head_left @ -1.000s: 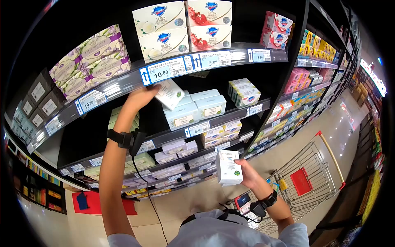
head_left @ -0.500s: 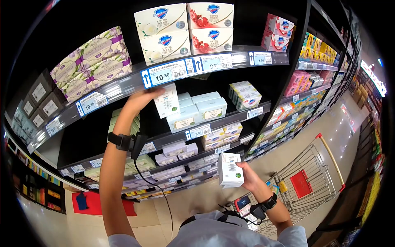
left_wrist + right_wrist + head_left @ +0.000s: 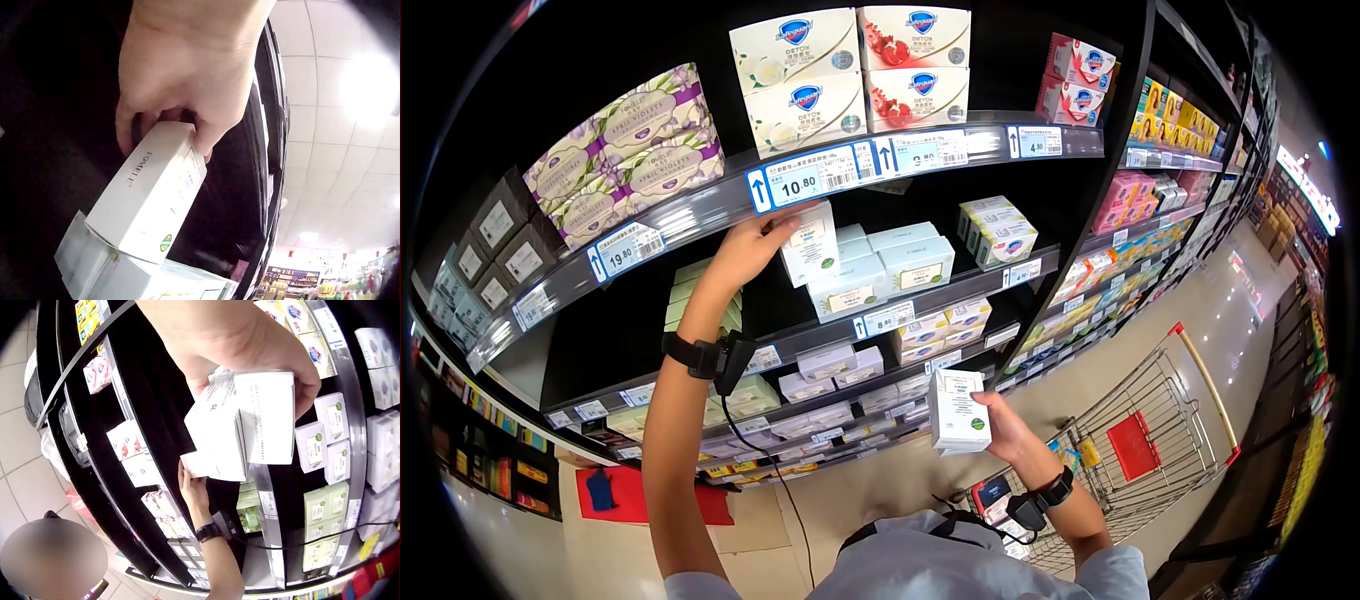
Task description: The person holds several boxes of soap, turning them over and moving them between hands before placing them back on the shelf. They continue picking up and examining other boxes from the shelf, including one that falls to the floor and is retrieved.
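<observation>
Up at the shelf, my left hand grips a white soap box by one end, with the thumb on its printed face. The left wrist view shows this box standing tilted over pale blue soap boxes, its lower end right at them. Those pale blue boxes sit stacked just to its right in the head view. Lower down, away from the shelf, my right hand holds two white boxes side by side, fingers and thumb around their sides; mostly the front one shows in the head view.
Above my left hand runs a shelf edge with price labels, carrying Safeguard packs. Yellow-and-white soap boxes stand farther right. A wire shopping cart is at the right. A black cable hangs from my left wrist.
The white box in my left hand has turned more upright and come slightly down, and the thumb has come into view on its face. My right hand with its boxes has barely moved.
</observation>
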`<state>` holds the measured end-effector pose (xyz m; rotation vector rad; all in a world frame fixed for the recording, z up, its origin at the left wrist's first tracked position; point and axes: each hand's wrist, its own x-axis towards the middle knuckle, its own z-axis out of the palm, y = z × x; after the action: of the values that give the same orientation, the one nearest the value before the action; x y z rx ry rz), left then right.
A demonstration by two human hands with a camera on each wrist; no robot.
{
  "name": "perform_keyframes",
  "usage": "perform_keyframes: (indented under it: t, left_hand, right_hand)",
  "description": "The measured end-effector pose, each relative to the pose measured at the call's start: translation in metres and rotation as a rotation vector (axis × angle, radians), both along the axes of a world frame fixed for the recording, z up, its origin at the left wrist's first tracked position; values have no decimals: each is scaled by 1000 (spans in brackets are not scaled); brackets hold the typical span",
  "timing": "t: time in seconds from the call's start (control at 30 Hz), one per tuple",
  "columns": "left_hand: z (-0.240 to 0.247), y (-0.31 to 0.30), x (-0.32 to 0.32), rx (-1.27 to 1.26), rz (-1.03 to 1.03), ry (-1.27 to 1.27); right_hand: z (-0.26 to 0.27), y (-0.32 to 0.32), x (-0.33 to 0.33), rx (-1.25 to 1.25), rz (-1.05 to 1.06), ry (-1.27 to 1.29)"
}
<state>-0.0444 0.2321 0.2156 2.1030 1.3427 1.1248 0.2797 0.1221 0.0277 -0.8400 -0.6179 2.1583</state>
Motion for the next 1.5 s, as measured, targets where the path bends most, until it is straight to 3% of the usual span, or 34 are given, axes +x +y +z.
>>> perform_keyframes:
  t: [0.1, 0.23, 0.3, 0.37, 0.43, 0.47, 0.63, 0.7, 0.77, 0.83, 0.87, 0.97, 1.0, 1.03, 1.1, 1.17, 1.5]
  left_hand:
    - [5, -6, 4, 99, -2, 154]
    - [4, -4, 6, 130, -77, 152]
    - [9, -6, 7, 149, -16, 228]
    - [13, -7, 6, 179, 40, 321]
    - [18, -11, 7, 208, 83, 607]
    - [18, -8, 4, 180, -25, 617]
    - [31, 0, 4, 95, -156, 618]
    - [35, 1, 3, -137, -85, 654]
    - [31, 3, -2, -114, -46, 661]
    - [25, 3, -4, 162, 182, 773]
    - [25, 0, -3, 64, 246, 608]
    - [26, 0, -4, 158, 367, 565]
    - [8, 10, -12, 523, 400, 576]
    - [9, 6, -8, 523, 399, 576]
    - [10, -2, 3, -6, 393, 145]
    - [-2, -1, 8, 82, 259, 31]
    - [-40, 3, 20, 81, 185, -12]
  right_hand:
    - [-1, -2, 0, -13, 2, 19]
    - [-3, -6, 3, -11, 11, 31]
    - [-4, -7, 4, -13, 3, 24]
    - [-4, -7, 4, -13, -6, 18]
    - [-3, -9, 4, -24, -27, 44]
    - [-3, -9, 4, -26, -28, 44]
    - [-1, -11, 4, -55, -16, 38]
    - [-3, -11, 4, -51, -16, 43]
    - [-5, -11, 4, -48, -17, 49]
    - [-6, -11, 5, -44, -15, 47]
    - [-5, -12, 6, -45, -17, 47]
    - [0, -14, 6, -44, -18, 30]
    - [2, -14, 6, -38, -22, 22]
    - [2, -14, 6, -33, -26, 14]
    - [-2, -12, 7, -35, -21, 21]
    - [-3, -11, 6, -38, -12, 27]
    - [-7, -10, 2, -33, -14, 36]
